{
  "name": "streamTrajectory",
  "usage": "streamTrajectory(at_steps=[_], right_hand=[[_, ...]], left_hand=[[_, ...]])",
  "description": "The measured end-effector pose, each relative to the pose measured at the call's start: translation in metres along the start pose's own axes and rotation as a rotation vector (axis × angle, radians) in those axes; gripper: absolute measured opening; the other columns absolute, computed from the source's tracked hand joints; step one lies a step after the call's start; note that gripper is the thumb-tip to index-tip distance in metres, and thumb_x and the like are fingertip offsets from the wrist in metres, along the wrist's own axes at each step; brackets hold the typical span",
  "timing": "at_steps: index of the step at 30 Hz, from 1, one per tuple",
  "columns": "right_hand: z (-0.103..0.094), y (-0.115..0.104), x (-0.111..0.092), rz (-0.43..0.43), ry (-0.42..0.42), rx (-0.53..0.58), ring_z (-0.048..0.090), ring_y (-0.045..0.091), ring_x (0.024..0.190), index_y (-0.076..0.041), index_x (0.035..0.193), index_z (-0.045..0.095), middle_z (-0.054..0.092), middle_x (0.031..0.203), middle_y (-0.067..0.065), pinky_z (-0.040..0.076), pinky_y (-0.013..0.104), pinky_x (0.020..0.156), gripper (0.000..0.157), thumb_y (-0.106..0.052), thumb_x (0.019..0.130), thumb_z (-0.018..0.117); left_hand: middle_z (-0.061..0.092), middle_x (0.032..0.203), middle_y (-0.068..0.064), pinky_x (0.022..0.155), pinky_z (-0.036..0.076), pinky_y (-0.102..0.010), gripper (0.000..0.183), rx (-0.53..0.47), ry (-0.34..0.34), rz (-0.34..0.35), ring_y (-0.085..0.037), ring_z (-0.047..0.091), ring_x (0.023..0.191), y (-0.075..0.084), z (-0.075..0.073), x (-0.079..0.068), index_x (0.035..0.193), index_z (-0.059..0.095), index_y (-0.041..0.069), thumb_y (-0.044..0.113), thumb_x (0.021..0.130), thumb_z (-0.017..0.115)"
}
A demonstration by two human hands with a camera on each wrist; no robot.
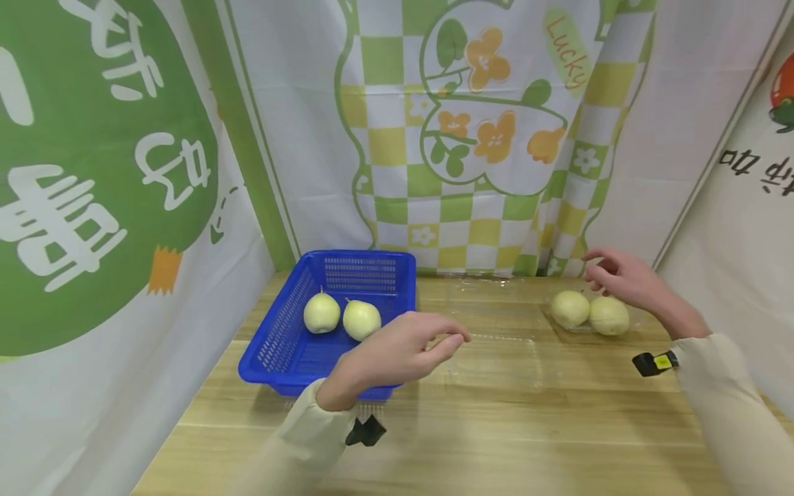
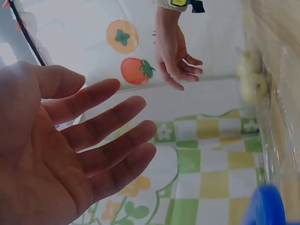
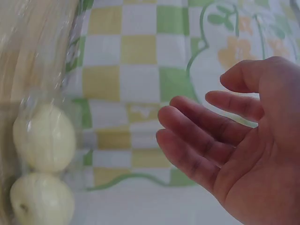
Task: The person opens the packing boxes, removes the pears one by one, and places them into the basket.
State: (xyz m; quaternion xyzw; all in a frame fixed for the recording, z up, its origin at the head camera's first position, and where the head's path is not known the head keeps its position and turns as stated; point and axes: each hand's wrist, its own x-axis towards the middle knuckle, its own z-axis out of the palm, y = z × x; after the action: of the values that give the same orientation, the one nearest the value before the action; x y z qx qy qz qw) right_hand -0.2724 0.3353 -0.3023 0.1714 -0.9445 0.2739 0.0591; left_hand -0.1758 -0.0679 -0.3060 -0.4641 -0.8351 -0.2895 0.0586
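My left hand (image 1: 400, 350) hovers over the near right edge of a blue plastic basket (image 1: 260, 362), its fingers loosely bent and nothing in them. Two pale yellow-green pears (image 1: 321, 314) sit side by side in that basket. My right hand (image 1: 635, 281) hangs above two more pears (image 1: 569, 310) at the right, which lie in clear plastic packaging (image 3: 28, 101). In the right wrist view, the right hand's fingers (image 3: 197, 152) are apart from these pears, with a bare palm. The left palm (image 2: 47, 164) is likewise bare in the left wrist view.
Clear plastic packaging (image 1: 496, 362) spreads over the wooden table (image 1: 471, 441) between the basket and the right-hand pears. A checked, flowered curtain (image 1: 459, 227) hangs behind the table. White printed cloth (image 1: 248, 275) stands at the left, and another sheet at the right.
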Motion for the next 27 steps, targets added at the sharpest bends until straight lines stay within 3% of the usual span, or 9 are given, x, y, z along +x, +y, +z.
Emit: streamTrajectory(at_steps=[11, 18, 22, 25, 27], right_hand=[[-0.006, 0.048, -0.009, 0.061, 0.004, 0.047, 0.060, 0.003, 0.075, 0.003, 0.127, 0.043, 0.063, 0.102, 0.025, 0.054, 0.031, 0.063, 0.041, -0.027, 0.100, 0.038], [-0.011, 0.074, -0.015, 0.117, 0.032, 0.085, 0.054, -0.009, 0.077, 0.007, 0.130, 0.039, 0.057, 0.109, 0.031, 0.053, 0.029, 0.064, 0.047, -0.029, 0.100, 0.035], [-0.013, 0.091, -0.020, 0.154, 0.033, 0.129, 0.053, -0.011, 0.078, 0.009, 0.132, 0.035, 0.054, 0.114, 0.034, 0.054, 0.031, 0.067, 0.050, -0.030, 0.100, 0.033], [-0.011, 0.101, -0.025, 0.183, 0.026, 0.138, 0.054, -0.007, 0.081, 0.009, 0.134, 0.034, 0.050, 0.118, 0.036, 0.054, 0.031, 0.068, 0.052, -0.031, 0.101, 0.033], [-0.009, 0.106, -0.028, 0.201, 0.014, 0.129, 0.059, 0.008, 0.090, 0.009, 0.136, 0.031, 0.045, 0.123, 0.037, 0.054, 0.033, 0.071, 0.055, -0.033, 0.100, 0.032]], left_hand=[[0.059, 0.092, 0.020, 0.075, 0.044, -0.014, 0.025, -0.061, -0.019, -0.071, 0.003, 0.053, 0.079, 0.010, 0.027, 0.039, 0.100, 0.063, 0.028, 0.033, 0.099, 0.039], [0.061, 0.109, 0.014, 0.084, 0.042, -0.013, 0.029, 0.029, -0.041, -0.018, 0.005, 0.054, 0.099, 0.013, 0.049, 0.059, 0.114, 0.060, 0.021, 0.031, 0.100, 0.037], [0.058, 0.118, 0.008, 0.084, 0.043, -0.013, 0.030, 0.044, -0.005, -0.013, 0.002, 0.055, 0.101, 0.015, 0.059, 0.069, 0.120, 0.056, 0.018, 0.029, 0.100, 0.037], [0.057, 0.122, 0.005, 0.086, 0.042, -0.013, 0.030, 0.069, 0.044, -0.010, 0.000, 0.055, 0.103, 0.016, 0.064, 0.076, 0.123, 0.054, 0.016, 0.026, 0.099, 0.040], [0.056, 0.123, 0.006, 0.085, 0.042, -0.013, 0.030, 0.118, 0.071, -0.006, -0.001, 0.055, 0.103, 0.017, 0.067, 0.080, 0.123, 0.054, 0.015, 0.025, 0.098, 0.041]])
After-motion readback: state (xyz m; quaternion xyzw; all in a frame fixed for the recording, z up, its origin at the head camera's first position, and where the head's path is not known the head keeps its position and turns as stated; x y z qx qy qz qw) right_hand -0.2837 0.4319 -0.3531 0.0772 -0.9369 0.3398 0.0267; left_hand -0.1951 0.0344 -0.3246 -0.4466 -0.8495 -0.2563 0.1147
